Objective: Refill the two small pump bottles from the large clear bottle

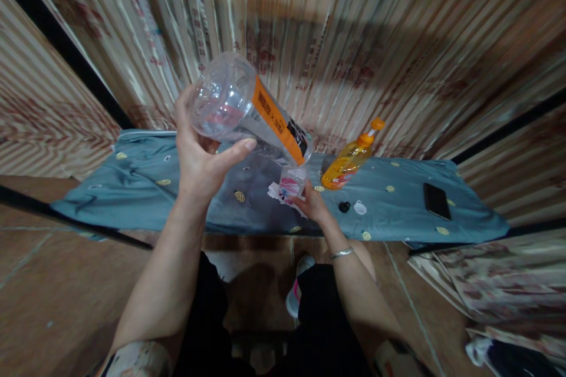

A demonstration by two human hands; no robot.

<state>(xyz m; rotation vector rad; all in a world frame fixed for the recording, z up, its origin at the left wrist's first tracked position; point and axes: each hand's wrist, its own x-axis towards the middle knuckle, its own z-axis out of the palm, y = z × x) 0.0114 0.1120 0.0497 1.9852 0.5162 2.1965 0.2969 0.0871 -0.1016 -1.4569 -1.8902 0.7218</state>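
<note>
My left hand [206,156] is wrapped round the base of a large clear plastic bottle [241,109] with an orange and black label. The bottle is tilted, its base up to the left and its neck end down to the right. Below that end, my right hand [312,201] grips a small clear container [292,181] with pink markings, close above the cloth. The bottle's end overlaps the container's top; whether they touch I cannot tell. A crumpled whitish piece [275,191] lies beside the container. Little liquid, if any, shows in the large bottle.
An orange pump bottle [349,159] stands right of my right hand. A black cap [344,207] and a white cap [359,207] lie nearer me. A dark phone [436,201] rests at the right on the blue-green cloth [398,218]. Striped curtains [375,41] hang behind.
</note>
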